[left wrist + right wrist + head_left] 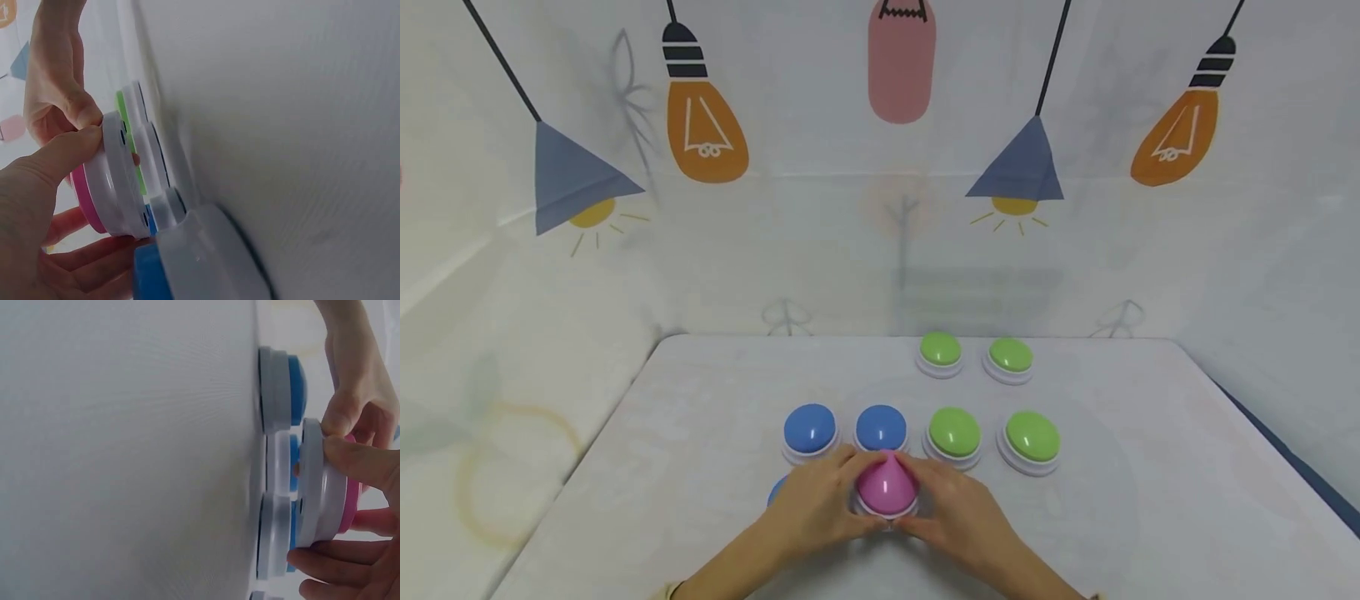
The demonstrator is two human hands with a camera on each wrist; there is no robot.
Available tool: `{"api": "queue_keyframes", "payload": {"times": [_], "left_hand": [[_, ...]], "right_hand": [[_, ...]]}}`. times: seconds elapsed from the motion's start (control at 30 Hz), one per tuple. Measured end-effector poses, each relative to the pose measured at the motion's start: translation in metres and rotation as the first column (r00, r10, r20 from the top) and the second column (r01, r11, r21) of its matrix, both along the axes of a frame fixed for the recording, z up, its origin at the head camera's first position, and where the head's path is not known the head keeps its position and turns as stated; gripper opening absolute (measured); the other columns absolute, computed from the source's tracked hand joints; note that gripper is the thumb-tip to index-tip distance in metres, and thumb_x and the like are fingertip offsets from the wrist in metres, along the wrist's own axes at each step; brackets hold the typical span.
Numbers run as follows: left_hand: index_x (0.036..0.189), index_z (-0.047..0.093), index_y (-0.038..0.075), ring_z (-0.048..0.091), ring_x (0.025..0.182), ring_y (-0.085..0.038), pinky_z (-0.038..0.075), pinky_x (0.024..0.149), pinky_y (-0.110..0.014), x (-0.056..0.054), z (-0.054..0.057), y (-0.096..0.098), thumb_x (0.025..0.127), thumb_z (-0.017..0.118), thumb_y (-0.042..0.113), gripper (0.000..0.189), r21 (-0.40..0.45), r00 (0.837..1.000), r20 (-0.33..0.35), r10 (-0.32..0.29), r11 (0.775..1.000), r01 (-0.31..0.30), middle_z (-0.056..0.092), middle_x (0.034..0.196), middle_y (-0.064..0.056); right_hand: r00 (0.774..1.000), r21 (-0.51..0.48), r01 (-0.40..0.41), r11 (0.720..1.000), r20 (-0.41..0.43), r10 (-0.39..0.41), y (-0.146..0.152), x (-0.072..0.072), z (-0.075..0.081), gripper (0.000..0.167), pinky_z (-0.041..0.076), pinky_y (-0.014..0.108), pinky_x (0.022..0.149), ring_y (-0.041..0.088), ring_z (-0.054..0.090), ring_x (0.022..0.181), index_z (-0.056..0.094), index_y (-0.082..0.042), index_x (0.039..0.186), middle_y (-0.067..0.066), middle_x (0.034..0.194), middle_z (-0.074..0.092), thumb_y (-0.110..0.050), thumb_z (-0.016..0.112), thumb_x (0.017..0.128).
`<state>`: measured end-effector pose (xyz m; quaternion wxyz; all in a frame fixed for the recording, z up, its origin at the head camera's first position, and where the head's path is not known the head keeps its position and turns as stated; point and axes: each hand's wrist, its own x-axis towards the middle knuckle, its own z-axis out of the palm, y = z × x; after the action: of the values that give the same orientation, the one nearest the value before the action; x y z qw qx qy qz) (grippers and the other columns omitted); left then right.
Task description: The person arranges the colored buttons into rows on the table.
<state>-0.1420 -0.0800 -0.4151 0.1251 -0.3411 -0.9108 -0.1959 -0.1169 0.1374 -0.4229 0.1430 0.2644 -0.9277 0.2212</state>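
Observation:
A pink domed push button (887, 487) with a round white base is held between both hands, in front of the other buttons. My left hand (820, 507) grips its left side and my right hand (961, 512) its right side. Both thumbs meet at the near rim. In both wrist views the white base (112, 181) is raised off the table and tilted, with small dark holes on its underside. Just beyond it sit two blue buttons (881, 428). A third blue button (776, 490) is mostly hidden behind my left hand.
Two green buttons (955, 432) stand right of the blue ones, and two further green buttons (940, 350) at the table's far edge. The white table (1150, 467) ends at a white fabric wall (820, 250) printed with lamps and bulbs.

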Motion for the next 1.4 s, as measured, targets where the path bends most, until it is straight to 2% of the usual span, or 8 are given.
{"api": "queue_keyframes", "payload": {"times": [0.17,0.3,0.47,0.77,1.17,1.4], "left_hand": [[0.124,0.066,0.018,0.064,0.079,-0.01,0.055,0.068,-0.025,0.001,-0.007,0.005,0.068,0.086,0.049,0.067,0.027,0.999,-0.044,0.015,1.0,-0.014,0.065,0.1,0.004],[0.123,0.066,0.019,0.064,0.08,-0.01,0.054,0.068,-0.026,0.002,-0.009,0.006,0.066,0.086,0.049,0.067,0.02,0.998,-0.052,0.026,0.999,-0.025,0.065,0.099,0.005],[0.121,0.066,0.018,0.063,0.08,-0.009,0.054,0.067,-0.026,0.005,-0.012,0.003,0.066,0.086,0.051,0.066,0.003,0.999,-0.03,0.023,1.0,-0.023,0.064,0.097,0.006],[0.121,0.065,0.018,0.065,0.084,-0.011,0.054,0.069,-0.027,0.007,-0.013,0.002,0.067,0.085,0.051,0.065,-0.039,1.0,0.017,0.023,0.999,-0.023,0.065,0.1,0.006],[0.122,0.062,0.019,0.061,0.079,-0.01,0.053,0.065,-0.026,0.009,-0.011,0.007,0.065,0.086,0.051,0.07,-0.084,1.0,0.011,0.016,0.996,-0.015,0.06,0.09,0.006],[0.122,0.059,0.018,0.06,0.078,-0.011,0.053,0.065,-0.026,0.011,-0.009,0.007,0.065,0.087,0.049,0.07,-0.11,0.999,0.04,0.022,0.994,-0.018,0.059,0.089,0.005]], "right_hand": [[1.0,0.007,0.011,1.0,-0.008,-0.011,0.002,-0.001,-0.003,0.072,0.056,0.038,0.088,0.019,0.066,0.109,0.061,-0.009,0.134,0.003,0.123,0.069,-0.033,0.088,0.071],[0.999,0.007,0.012,1.0,0.049,-0.012,0.002,-0.001,-0.003,0.074,0.055,0.039,0.09,0.019,0.066,0.11,0.059,-0.01,0.136,0.003,0.123,0.069,-0.033,0.087,0.071],[0.995,0.011,-0.018,1.0,0.101,0.017,-0.001,0.001,-0.004,0.075,0.055,0.037,0.089,0.019,0.066,0.108,0.058,-0.009,0.137,0.004,0.12,0.069,-0.033,0.086,0.073],[0.995,0.05,-0.049,0.998,0.088,0.044,-0.002,0.0,-0.008,0.075,0.056,0.035,0.085,0.019,0.067,0.103,0.056,-0.011,0.138,0.003,0.117,0.069,-0.036,0.085,0.074],[0.996,0.054,-0.073,0.996,0.058,0.07,-0.002,0.002,-0.01,0.075,0.056,0.034,0.085,0.017,0.065,0.105,0.057,-0.012,0.138,0.002,0.118,0.066,-0.036,0.086,0.073],[0.992,0.071,-0.09,0.993,0.096,0.083,-0.002,0.004,-0.008,0.074,0.055,0.036,0.088,0.018,0.064,0.108,0.056,-0.011,0.139,0.004,0.121,0.065,-0.035,0.085,0.075]]}}
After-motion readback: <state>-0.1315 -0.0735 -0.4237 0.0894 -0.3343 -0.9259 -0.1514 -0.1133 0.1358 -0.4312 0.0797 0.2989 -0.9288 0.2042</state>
